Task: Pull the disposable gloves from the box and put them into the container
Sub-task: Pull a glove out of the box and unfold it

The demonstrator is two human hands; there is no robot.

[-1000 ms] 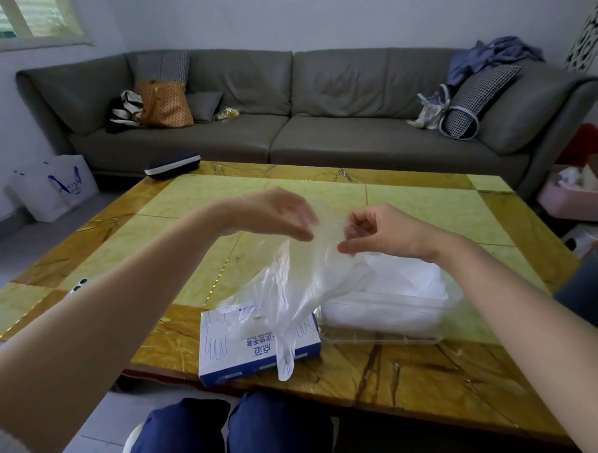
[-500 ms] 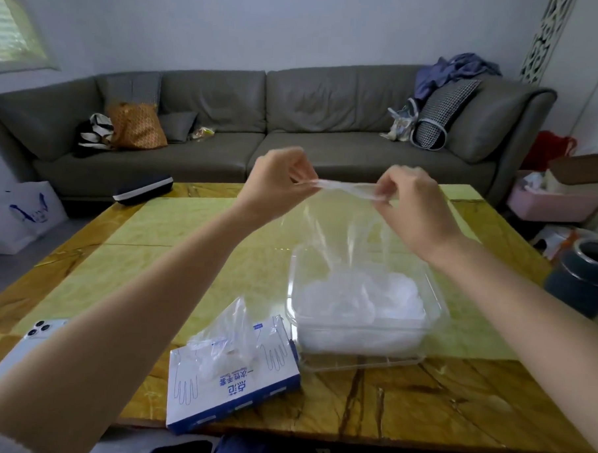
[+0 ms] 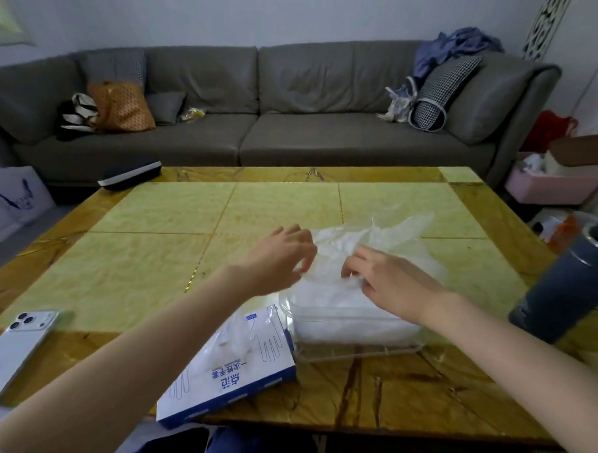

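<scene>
From the head view, a thin, clear, crinkled glove (image 3: pixel 369 234) lies spread over the heap of gloves in the clear container (image 3: pixel 354 345) on the desk (image 3: pixel 159 254). The right hand (image 3: pixel 387 285) presses it, fingers curled into the plastic. The left hand (image 3: pixel 279 256), fingers loosely open, touches its edge. The glove box (image 3: pixel 236 371) sits nearer than the fingers.

Gloves (image 3: pixel 369 236): thin, crinkled, translucent plastic film. Container (image 3: pixel 351 326): clear, glossy rigid plastic. Box (image 3: pixel 229 370): smooth printed cardboard. Tabletop (image 3: pixel 159 254): polished, veined stone, glossy. Sofa (image 3: pixel 296 99): matt grey upholstery. Phone (image 3: pixel 11 350): smooth white back.
</scene>
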